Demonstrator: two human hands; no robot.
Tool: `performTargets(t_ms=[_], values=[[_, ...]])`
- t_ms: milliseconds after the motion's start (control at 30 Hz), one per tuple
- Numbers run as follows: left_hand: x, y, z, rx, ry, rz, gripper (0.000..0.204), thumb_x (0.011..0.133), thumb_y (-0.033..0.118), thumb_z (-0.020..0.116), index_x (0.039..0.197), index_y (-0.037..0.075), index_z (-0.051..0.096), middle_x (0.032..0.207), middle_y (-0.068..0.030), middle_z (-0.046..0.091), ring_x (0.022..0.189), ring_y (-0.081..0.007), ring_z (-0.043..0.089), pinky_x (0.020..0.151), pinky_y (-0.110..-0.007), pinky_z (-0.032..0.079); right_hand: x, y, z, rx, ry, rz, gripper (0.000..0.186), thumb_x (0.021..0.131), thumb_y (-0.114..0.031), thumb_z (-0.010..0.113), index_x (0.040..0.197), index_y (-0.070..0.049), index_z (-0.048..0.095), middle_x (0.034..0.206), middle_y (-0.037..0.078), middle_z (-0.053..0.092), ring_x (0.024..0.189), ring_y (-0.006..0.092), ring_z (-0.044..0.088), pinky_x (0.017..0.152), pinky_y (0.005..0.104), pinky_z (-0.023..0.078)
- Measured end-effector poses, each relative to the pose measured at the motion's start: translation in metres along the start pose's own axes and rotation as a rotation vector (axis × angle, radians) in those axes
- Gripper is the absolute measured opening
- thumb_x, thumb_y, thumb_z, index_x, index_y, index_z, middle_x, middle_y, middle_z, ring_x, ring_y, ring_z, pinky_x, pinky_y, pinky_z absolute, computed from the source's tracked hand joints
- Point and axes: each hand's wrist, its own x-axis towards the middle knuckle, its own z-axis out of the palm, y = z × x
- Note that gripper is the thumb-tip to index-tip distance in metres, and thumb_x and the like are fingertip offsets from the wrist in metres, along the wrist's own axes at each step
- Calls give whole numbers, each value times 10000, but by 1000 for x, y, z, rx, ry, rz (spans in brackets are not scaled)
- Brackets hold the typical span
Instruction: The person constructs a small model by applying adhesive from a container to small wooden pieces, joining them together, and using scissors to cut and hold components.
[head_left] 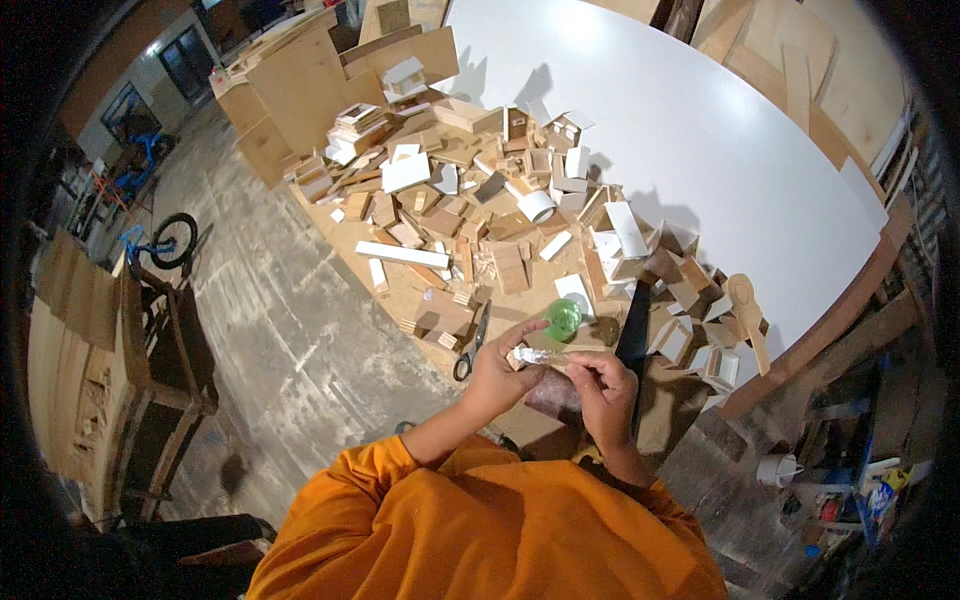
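Note:
In front of my chest, my left hand (496, 376) pinches a small light wooden piece (514, 358) between thumb and fingers. A white, paste-like patch (533, 355) covers its right end. From the right, my right hand (603, 392) grips a thin light stick (560, 357) whose tip meets the white patch; its exact kind is too small to tell. Just beyond my fingers stands a green translucent bowl (563, 318). Black-handled scissors (470, 348) lie left of my left hand. A long dark blade-like strip (634, 330) lies beyond my right hand.
Wooden offcuts and small wooden models (440, 210) crowd the brown table. A large white panel (680, 110) fills the far right. Wooden spoon-like pieces (745, 305) lie at its near edge. Left, across the concrete floor (290, 320), stand a wooden bench (120, 370) and a blue bicycle (160, 245).

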Motion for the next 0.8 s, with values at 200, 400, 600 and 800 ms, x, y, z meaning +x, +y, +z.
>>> performTargets(t_ms=[200,400,600,800], values=[[-1,7,-1,11,43,57,577,714,-42,664,1276,59,575,898,12,617,777,-50,516,703,-221,445,4,2,2,-153,46,-422,235,772,70,693,969,-37,622,893,137,695,809,257,693,712,318,548],[-2,10,-5,86,44,97,620,696,-44,666,1297,65,559,950,3,622,792,-55,524,731,-220,450,5,-10,-3,-329,18,-699,311,724,75,719,986,-67,630,993,107,682,849,285,681,718,349,563],[-1,9,-5,73,65,195,624,699,-46,666,1304,64,556,889,21,593,751,-53,510,698,-214,435,1,-14,-4,-405,1,-798,332,707,57,737,1003,-64,649,1053,73,650,907,261,665,731,337,571],[-7,19,-6,-31,3,53,663,719,-50,662,1351,69,502,707,57,490,654,-35,453,612,-199,383,1,-13,-13,-383,-27,-780,252,729,50,712,949,-55,651,1025,79,663,899,262,670,743,344,565]])
